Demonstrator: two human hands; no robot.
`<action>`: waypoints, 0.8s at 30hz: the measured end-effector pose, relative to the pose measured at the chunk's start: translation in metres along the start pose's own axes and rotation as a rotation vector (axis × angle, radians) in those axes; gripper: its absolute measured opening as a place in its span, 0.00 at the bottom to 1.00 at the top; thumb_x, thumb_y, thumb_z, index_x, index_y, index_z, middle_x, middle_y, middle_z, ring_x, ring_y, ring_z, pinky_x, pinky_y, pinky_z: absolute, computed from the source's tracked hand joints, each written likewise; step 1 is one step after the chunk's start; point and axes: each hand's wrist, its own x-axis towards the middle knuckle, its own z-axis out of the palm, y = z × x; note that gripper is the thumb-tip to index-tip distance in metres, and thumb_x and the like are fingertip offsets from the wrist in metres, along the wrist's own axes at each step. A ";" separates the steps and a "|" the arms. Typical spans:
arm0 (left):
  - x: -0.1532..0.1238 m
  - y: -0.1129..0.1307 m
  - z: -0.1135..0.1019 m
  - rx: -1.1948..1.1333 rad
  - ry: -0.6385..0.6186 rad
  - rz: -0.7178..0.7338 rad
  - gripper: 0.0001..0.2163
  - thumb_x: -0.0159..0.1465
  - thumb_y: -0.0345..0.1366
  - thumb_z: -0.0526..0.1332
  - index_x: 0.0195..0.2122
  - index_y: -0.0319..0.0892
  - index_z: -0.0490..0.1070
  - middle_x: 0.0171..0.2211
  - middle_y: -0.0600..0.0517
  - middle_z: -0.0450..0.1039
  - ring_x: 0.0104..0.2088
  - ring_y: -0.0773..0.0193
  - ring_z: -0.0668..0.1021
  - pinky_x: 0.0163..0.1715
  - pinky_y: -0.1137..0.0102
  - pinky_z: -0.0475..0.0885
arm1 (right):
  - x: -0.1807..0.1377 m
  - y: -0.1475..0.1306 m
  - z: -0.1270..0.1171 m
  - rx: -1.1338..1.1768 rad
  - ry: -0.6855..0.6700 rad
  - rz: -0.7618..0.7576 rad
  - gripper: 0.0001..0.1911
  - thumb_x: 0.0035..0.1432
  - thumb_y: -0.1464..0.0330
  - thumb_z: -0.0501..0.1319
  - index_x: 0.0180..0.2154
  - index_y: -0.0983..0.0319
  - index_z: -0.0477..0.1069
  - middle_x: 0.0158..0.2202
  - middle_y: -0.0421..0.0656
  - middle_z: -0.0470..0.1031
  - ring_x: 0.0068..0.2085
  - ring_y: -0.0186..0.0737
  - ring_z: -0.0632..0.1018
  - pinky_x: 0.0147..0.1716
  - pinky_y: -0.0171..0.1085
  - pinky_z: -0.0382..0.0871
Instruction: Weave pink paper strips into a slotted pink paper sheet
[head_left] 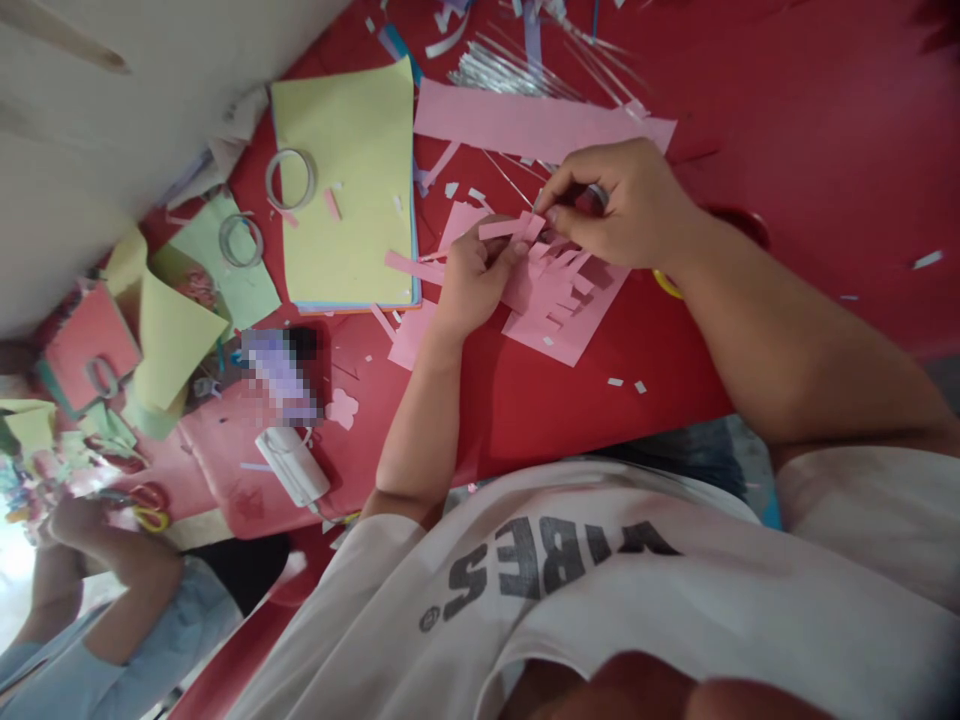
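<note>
My left hand (480, 275) is closed, its thumb and fingers pinching a pink paper strip (501, 230) above the table. Close beside it, my right hand (622, 205) pinches at the strip's upper end, where a thin silver wire (510, 178) runs to the fingertips. Below both hands lies a pink paper sheet (566, 335) with slit, raised strips along it. More narrow pink strips stick out to the left of my left hand. A roll of tape is partly hidden behind my right fingers.
A yellow paper stack (349, 190) carries a tape roll (290, 180). Beyond my hands lie a long pink sheet (540, 122) and a bundle of silver wires (502, 70). A white glue gun-like device (292, 465) rests near the edge. Another person's hands (75, 525) work at far left.
</note>
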 end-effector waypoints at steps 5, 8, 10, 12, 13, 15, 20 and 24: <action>0.002 -0.004 -0.003 0.089 0.136 -0.019 0.19 0.63 0.54 0.67 0.47 0.45 0.73 0.40 0.50 0.78 0.42 0.61 0.82 0.44 0.66 0.76 | 0.000 0.000 -0.001 -0.021 0.014 -0.047 0.08 0.57 0.74 0.65 0.35 0.53 0.78 0.31 0.37 0.79 0.27 0.33 0.70 0.31 0.37 0.68; 0.002 -0.003 -0.005 0.084 0.162 0.000 0.20 0.64 0.54 0.66 0.47 0.45 0.72 0.37 0.51 0.78 0.41 0.60 0.82 0.44 0.64 0.77 | 0.001 0.003 -0.001 -0.044 0.032 -0.070 0.08 0.56 0.74 0.66 0.35 0.53 0.78 0.30 0.37 0.79 0.28 0.33 0.72 0.30 0.36 0.68; 0.003 -0.001 -0.006 0.085 0.178 0.012 0.19 0.65 0.54 0.65 0.46 0.44 0.73 0.35 0.51 0.77 0.40 0.60 0.82 0.44 0.64 0.77 | 0.002 0.005 -0.001 -0.067 0.044 -0.093 0.08 0.55 0.73 0.67 0.35 0.53 0.78 0.30 0.37 0.79 0.28 0.33 0.73 0.30 0.36 0.68; 0.003 0.000 -0.005 0.090 0.190 0.024 0.18 0.65 0.53 0.66 0.45 0.44 0.73 0.35 0.51 0.77 0.39 0.61 0.82 0.44 0.64 0.77 | 0.003 0.006 0.000 -0.100 0.048 -0.108 0.08 0.54 0.73 0.67 0.34 0.53 0.78 0.30 0.37 0.79 0.28 0.34 0.73 0.31 0.37 0.68; 0.003 0.001 -0.005 0.093 0.194 0.026 0.18 0.64 0.53 0.66 0.44 0.44 0.73 0.35 0.51 0.77 0.39 0.61 0.82 0.44 0.64 0.77 | 0.003 0.006 0.000 -0.111 0.046 -0.107 0.08 0.54 0.73 0.67 0.34 0.53 0.78 0.30 0.37 0.80 0.29 0.34 0.73 0.31 0.37 0.69; 0.003 0.000 -0.005 0.100 0.198 0.022 0.18 0.64 0.54 0.66 0.43 0.44 0.73 0.35 0.51 0.77 0.39 0.61 0.81 0.44 0.65 0.77 | 0.003 0.006 0.000 -0.112 0.036 -0.095 0.08 0.54 0.73 0.66 0.34 0.53 0.78 0.30 0.37 0.80 0.30 0.36 0.74 0.32 0.38 0.69; 0.002 -0.004 -0.007 0.112 0.222 0.009 0.20 0.63 0.56 0.65 0.43 0.45 0.73 0.34 0.52 0.74 0.41 0.61 0.81 0.43 0.66 0.76 | 0.001 0.005 0.000 -0.084 0.022 -0.095 0.10 0.54 0.74 0.66 0.35 0.52 0.79 0.30 0.36 0.79 0.28 0.34 0.72 0.32 0.38 0.68; 0.001 -0.003 -0.007 0.136 0.228 0.010 0.20 0.63 0.57 0.65 0.43 0.45 0.74 0.31 0.53 0.71 0.37 0.63 0.79 0.40 0.67 0.74 | 0.002 0.007 0.000 -0.091 0.008 -0.081 0.10 0.54 0.74 0.66 0.35 0.52 0.79 0.30 0.35 0.79 0.27 0.32 0.70 0.31 0.37 0.67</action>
